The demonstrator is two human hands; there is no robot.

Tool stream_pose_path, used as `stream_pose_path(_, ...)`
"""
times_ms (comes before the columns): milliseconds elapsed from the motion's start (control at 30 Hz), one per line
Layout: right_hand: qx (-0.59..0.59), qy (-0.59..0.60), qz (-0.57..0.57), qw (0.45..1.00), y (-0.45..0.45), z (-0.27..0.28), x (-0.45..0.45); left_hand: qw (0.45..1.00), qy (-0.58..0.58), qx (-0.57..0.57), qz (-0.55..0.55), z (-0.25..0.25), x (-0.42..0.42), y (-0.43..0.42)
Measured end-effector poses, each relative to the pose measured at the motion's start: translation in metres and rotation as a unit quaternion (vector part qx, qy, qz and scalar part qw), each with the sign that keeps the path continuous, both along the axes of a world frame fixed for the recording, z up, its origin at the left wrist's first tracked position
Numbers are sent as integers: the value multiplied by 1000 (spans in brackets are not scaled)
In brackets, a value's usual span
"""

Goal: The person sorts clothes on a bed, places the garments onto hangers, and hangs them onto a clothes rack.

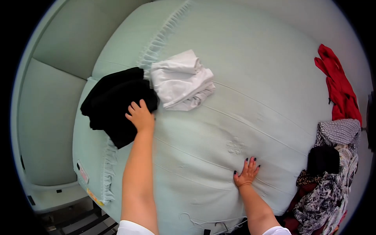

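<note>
My left hand (140, 116) rests with fingers spread on the right side of a folded black garment (113, 100). Just to the right of that garment, and touching it, lies a folded white garment (182, 80). My right hand (247, 173), dark polish on its nails, presses flat against the pale green bed cover (250, 105), fingers apart and nothing in them. Which kinds of garment the two folded pieces are, I cannot tell.
A padded headboard (51, 121) borders the left side. Along the right edge lie a red garment (340, 84) and a heap of patterned clothes (325, 196) with a black piece (323, 159) on top. White hangers (203, 222) show at the near edge. A ruffled trim (160, 37) crosses the cover.
</note>
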State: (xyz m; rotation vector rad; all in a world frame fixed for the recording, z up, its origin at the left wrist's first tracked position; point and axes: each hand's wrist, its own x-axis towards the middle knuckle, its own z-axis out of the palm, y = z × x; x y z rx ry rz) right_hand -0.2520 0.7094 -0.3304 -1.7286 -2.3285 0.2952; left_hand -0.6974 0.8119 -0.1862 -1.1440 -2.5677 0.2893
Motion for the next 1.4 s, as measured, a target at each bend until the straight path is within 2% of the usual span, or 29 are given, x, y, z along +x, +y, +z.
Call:
stream_pose_path(67, 6, 6, -7, 1000, -1, 0, 1, 998, 31, 0, -51, 2, 5, 3)
stream_pose_path(133, 0, 17, -6, 1000, -2, -2, -1, 975, -197, 74, -70, 11, 18, 7)
stream_pose_path(167, -1, 18, -9, 1000, -3, 0, -1, 955, -224, 142, -134, 9, 30, 7)
stream_pose_path(200, -19, 12, -11, 1000, -4, 2, -1, 945, -250, 155, -144, 5, 40, 12)
stream_pose_path(300, -18, -6, -4, 1000, -2, 4, -1, 971, -220, 43, -88, 25, 74, 37)
stream_pose_path(367, 0, -18, 10, 1000, -3, 4, -2, 981, -170, -31, -88, 15, 79, 51)
stream_pose_path(400, 1, -11, 10, 1000, -3, 4, -2, 980, -174, -32, -86, 1, 76, 55)
stream_pose_path(467, 3, -10, 7, 1000, -2, 3, -1, 992, -90, -52, -68, -20, 74, 65)
stream_pose_path(600, -9, 6, -2, 1000, -3, 0, 0, 990, -69, -79, -98, -24, 70, 75)
stream_pose_path(633, -7, 12, -2, 1000, -3, -1, 0, 988, -99, -48, -113, -21, 71, 71)
stream_pose_path(667, -6, 19, -3, 1000, -3, -2, -1, 988, -98, -50, -112, -17, 75, 60)
stream_pose_path(733, 4, 22, -5, 1000, -2, -9, 0, 974, -173, -10, -148, -3, 93, 27)
stream_pose_path(800, 12, 33, -2, 999, -5, -9, -1, 965, -208, -12, -160, 4, 118, -31)
stream_pose_path(900, -16, 17, -9, 1000, -3, -3, -1, 944, -254, -91, -188, 4, 163, -142)
stream_pose_path(933, -17, 22, -7, 1000, -2, -4, -1, 942, -248, -78, -211, 3, 182, -181)
stream_pose_path(1000, 25, 17, -4, 1000, -2, -7, -1, 925, -300, -143, -187, 9, 210, -251)
stream_pose_path(1067, 10, 19, -3, 1000, -1, -6, 0, 884, -381, -229, -147, 26, 223, -301)
stream_pose_path(1200, 20, 18, 4, 1000, 0, -4, 0, 789, -522, -309, -96, 88, 205, -301)
stream_pose_path(1267, 37, 1, -1, 999, 1, -4, -1, 788, -566, -241, 26, 104, 164, -259)
stream_pose_path(1300, 45, 2, 0, 999, 2, -1, -2, 882, -441, -166, -20, 101, 144, -245)
stream_pose_path(1333, 44, 6, 0, 999, 2, -1, -2, 941, -285, -16, -182, 84, 114, -233)
stream_pose_path(1367, 43, 1, 1, 999, 2, -1, 0, 958, -240, 3, -158, 77, 81, -208)
stream_pose_path(1400, 44, -4, 2, 999, 2, 0, -1, 967, -172, 13, -187, 74, 53, -175)
